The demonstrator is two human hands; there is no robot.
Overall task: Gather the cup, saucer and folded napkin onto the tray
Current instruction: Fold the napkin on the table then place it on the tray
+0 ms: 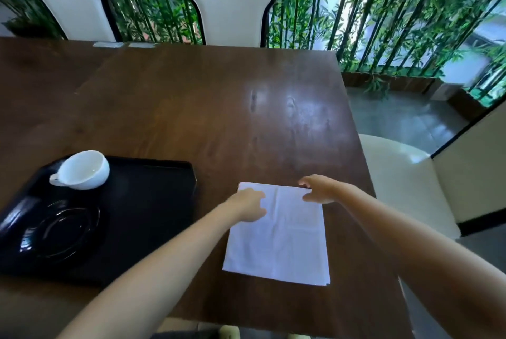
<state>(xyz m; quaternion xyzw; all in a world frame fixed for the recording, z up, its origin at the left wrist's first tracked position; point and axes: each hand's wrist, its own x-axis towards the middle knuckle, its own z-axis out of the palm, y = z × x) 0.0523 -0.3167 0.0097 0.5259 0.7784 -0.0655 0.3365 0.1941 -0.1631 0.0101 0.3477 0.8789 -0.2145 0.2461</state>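
Note:
A black tray (153, 201) lies on the left of the dark wooden table. On it a white cup (85, 170) sits at the far left corner, and a glossy black saucer (63, 232) lies nearer to me. A white folded napkin (284, 240) lies flat on the table to the right of the tray. My left hand (247, 206) rests on the napkin's far left part, fingers curled on the cloth. My right hand (319, 189) pinches the napkin's far right corner between thumb and fingers.
The table's right edge (356, 130) runs close to the napkin, with a white chair (405, 174) beside it. Two white chairs (232, 7) stand at the far side before a bamboo screen. The table's near edge is just below the napkin.

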